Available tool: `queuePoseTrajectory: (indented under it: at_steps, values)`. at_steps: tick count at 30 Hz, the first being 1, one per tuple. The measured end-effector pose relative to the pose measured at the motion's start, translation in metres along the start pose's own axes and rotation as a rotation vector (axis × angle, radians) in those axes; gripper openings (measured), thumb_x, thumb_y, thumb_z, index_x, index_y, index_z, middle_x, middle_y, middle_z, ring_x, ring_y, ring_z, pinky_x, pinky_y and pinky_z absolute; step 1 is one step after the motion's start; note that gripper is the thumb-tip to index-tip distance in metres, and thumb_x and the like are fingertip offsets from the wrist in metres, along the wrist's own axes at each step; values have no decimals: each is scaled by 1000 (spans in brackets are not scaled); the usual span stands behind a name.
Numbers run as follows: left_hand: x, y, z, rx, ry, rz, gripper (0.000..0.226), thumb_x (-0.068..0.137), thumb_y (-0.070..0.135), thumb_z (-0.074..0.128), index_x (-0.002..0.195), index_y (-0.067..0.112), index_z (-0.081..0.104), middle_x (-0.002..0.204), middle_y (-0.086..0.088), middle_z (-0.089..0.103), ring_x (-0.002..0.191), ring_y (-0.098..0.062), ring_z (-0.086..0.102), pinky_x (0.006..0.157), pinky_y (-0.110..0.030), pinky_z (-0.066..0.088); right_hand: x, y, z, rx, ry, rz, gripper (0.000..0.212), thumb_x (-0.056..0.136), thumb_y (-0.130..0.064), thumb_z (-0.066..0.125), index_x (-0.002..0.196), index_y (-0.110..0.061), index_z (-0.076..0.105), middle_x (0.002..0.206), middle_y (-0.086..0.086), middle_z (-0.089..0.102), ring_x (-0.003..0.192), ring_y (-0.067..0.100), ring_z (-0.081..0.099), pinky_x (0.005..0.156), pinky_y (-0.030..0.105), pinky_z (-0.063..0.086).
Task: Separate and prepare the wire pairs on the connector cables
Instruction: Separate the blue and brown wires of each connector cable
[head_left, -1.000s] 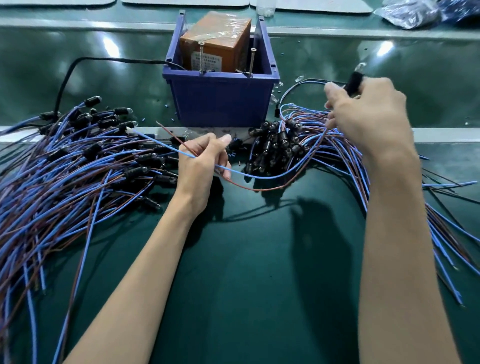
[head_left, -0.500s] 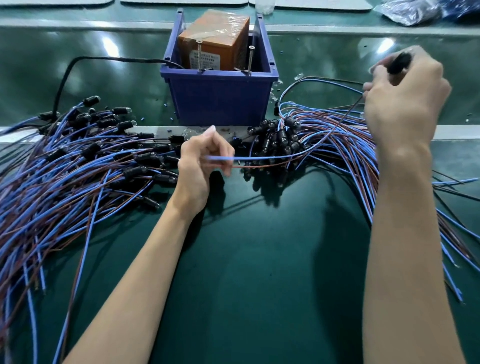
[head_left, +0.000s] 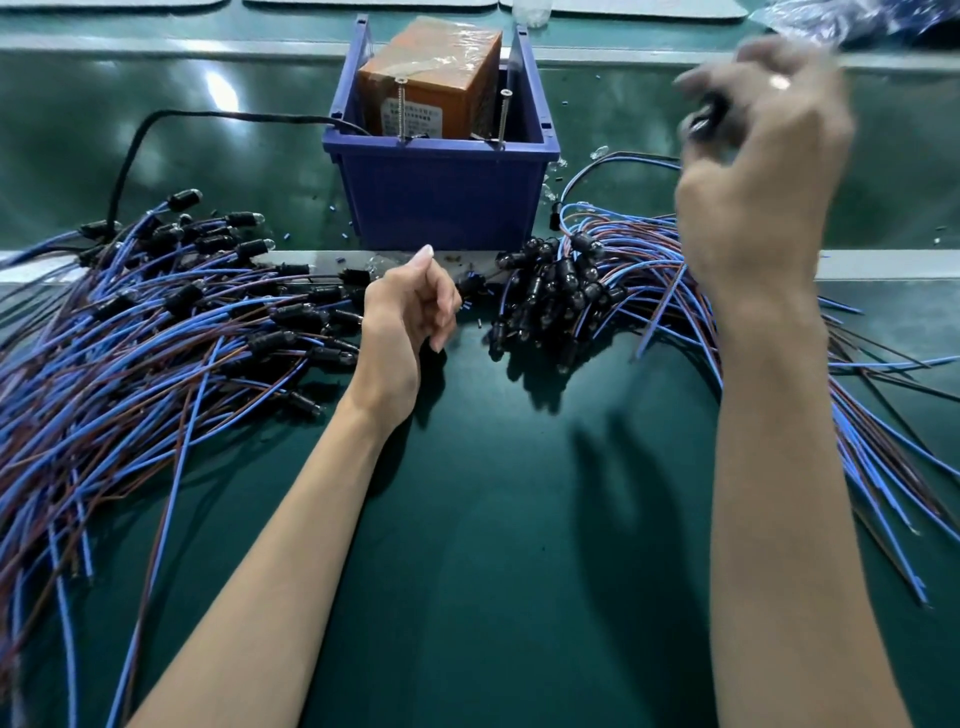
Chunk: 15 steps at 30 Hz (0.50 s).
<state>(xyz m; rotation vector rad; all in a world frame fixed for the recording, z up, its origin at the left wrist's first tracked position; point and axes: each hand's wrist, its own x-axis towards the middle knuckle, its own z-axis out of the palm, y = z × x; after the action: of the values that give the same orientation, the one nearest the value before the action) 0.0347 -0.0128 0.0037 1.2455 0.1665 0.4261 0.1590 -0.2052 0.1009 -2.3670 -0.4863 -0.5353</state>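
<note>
Black connector (head_left: 706, 118) looks gripped in the raised, blurry right hand (head_left: 763, 171). The left hand (head_left: 410, 306) is loosely curled and empty, well down-left of it. The connector's wires are lost in the blur, so I can't tell their direction.

Finds a bin (head_left: 441, 208) at the back middle of the table (head_left: 493, 519) with a box (head_left: 431, 78) in it, the left heap of cables (head_left: 156, 338) on one side of it and the right heap of cables (head_left: 597, 280) on the other, the left hand (head_left: 405, 322) between the heaps just before the bin, the right hand (head_left: 763, 156) above the right heap, around a connector (head_left: 706, 117).
</note>
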Motion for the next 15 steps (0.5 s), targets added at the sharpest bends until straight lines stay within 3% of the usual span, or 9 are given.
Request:
queuePoseTrajectory:
  at_steps: [2, 5, 9, 15]
  values:
    - [0, 0, 0, 5, -1, -5, 44, 86, 34, 35, 46, 24, 50, 52, 6, 40, 48, -9, 31, 45, -22, 24, -19, -32, 13, -101, -134, -65, 38, 88, 2, 52, 118, -14, 68, 124, 11, 60, 112, 19, 57, 93, 3, 32]
    - [1, 0, 0, 6, -5, -10, 44, 86, 34, 36, 45, 24, 50, 50, 7, 40, 47, -9, 31, 45, -23, 23, -30, -33, 27, -99, -508, -31, 41, 90, -2, 45, 119, -21, 68, 119, 14, 64, 108, 28, 56, 89, 25, 41]
    - [0, 0, 1, 18, -10, -13, 43, 85, 33, 36, 45, 25, 50, 50, 8, 41, 47, -8, 32, 45, -23, 23, -30, -33, 25, -111, -581, 0, 47, 87, -2, 39, 114, -25, 69, 116, 15, 64, 105, 29, 54, 84, 30, 43]
    - [-1, 1, 1, 10, -9, -24, 42, 84, 33, 37, 45, 24, 51, 50, 8, 42, 46, -7, 33, 45, -23, 23, -26, -30, 26, -73, -548, 88, 54, 85, -4, 35, 116, -35, 67, 117, 6, 66, 104, 23, 57, 86, 22, 42]
